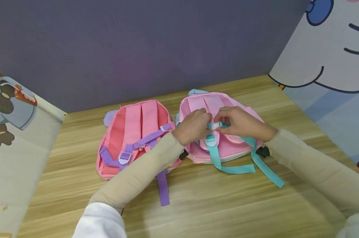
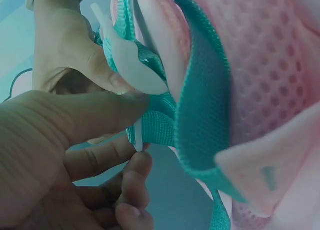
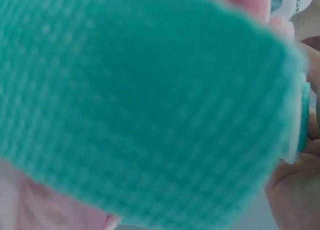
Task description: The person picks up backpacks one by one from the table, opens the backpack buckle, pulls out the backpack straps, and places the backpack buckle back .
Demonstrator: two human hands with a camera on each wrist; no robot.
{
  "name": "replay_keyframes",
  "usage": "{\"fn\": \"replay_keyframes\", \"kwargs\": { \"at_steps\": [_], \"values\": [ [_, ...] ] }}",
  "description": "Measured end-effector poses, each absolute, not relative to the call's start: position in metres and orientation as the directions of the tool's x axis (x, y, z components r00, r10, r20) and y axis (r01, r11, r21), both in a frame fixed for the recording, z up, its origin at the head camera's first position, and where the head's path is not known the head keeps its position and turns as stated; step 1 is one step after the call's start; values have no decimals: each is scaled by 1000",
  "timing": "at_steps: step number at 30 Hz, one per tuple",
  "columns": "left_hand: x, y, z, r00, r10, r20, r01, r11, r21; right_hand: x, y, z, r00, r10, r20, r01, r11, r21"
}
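Note:
A light pink backpack [image 1: 227, 152] with teal straps lies on its front, back panel up. Across its shoulder straps runs a teal chest strap with a white plastic buckle [image 1: 215, 125]. My left hand [image 1: 194, 127] pinches the buckle's left side between thumb and finger, where white plastic meets teal webbing [image 2: 160, 125]. From the other side my right hand [image 1: 242, 122] pinches the buckle between thumb and index finger. Blurred teal webbing [image 3: 140, 99] fills most of the right wrist view and hides the right fingers there. Whether the buckle halves are joined cannot be told.
A coral-pink backpack [image 1: 133, 122] with purple straps lies to the left, partly under my left forearm. Loose teal strap ends [image 1: 239, 169] hang over the wooden tabletop [image 1: 197, 201]. Behind stands a dark wall [image 1: 167, 49]; printed panels flank both sides.

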State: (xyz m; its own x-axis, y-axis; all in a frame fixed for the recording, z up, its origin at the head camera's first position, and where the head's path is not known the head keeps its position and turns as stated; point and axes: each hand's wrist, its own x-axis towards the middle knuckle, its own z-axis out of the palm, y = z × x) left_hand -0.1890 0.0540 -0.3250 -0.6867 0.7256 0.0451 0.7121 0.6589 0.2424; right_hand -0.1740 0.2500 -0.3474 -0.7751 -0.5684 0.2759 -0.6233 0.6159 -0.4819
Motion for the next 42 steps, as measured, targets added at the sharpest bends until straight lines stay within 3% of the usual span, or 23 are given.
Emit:
{"fn": "replay_keyframes", "kwargs": {
  "at_steps": [16, 42],
  "values": [
    [-182, 51, -329, -675, 726, 134, 737, 654, 169, -175, 240, -354, -739, -557, 378, -671, 563, -483],
    [-184, 48, -325, -682, 721, 125, 730, 660, 175, -172, 240, -353, -750, -512, 418, -661, 584, -471]
  ]
}}
